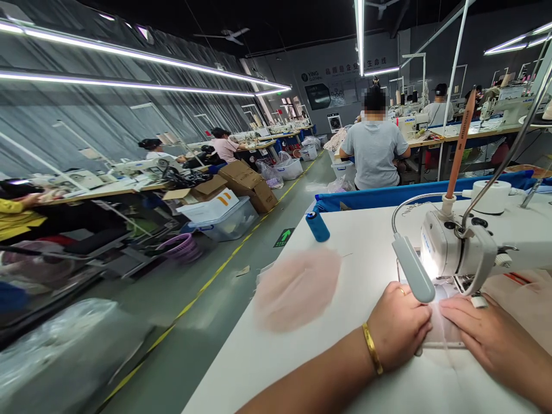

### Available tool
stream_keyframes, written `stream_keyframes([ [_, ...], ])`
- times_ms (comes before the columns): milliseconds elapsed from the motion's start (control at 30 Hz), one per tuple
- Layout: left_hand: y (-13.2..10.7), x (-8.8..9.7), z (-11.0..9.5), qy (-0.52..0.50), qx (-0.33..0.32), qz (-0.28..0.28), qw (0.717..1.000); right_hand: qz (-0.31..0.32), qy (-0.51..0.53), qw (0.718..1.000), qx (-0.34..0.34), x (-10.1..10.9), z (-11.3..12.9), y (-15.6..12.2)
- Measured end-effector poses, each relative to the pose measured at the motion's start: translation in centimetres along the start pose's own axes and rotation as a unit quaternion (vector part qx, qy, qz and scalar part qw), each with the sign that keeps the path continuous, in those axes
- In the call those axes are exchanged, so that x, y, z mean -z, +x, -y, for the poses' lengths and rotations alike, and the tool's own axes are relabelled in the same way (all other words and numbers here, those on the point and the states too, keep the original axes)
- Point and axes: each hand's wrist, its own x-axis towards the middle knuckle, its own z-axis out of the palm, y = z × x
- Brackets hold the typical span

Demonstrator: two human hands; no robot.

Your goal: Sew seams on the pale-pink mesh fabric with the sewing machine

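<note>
My left hand (399,325), with a gold bangle and a ring, rests on the white table with fingers curled onto a small pale pink fabric piece (444,330) beneath the head of the sewing machine (457,247). My right hand (487,333) lies flat on the same piece from the right, fingers stretched toward the needle area. The machine's lamp (413,269) hangs just above my left hand. A blurred round pink fabric piece (297,287) lies on the table to the left.
A blue thread spool (318,225) stands on the white table (371,247) near its far edge, and a white roll (491,196) sits behind the machine. Other people sew at stations ahead and along the left. Boxes and bins line the aisle (241,201).
</note>
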Motion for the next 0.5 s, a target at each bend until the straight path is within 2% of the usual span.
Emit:
stream_keyframes([
  [133,0.0,0.3,0.1,0.010,0.006,-0.005,1.000,-0.015,-0.013,0.999,0.032,0.2,-0.2,0.1],
  [233,-0.4,0.3,-0.5,-0.002,-0.035,0.001,0.999,-0.013,-0.008,0.998,0.061,0.3,-0.2,-0.5],
  [300,-0.7,0.3,-0.8,-0.011,-0.051,0.003,0.999,0.001,-0.006,0.998,0.061,0.3,-0.1,-0.9],
  [500,-0.8,-0.1,-0.7,-0.012,-0.036,-0.009,0.999,0.005,-0.007,0.999,0.053,0.1,0.0,-0.9],
])
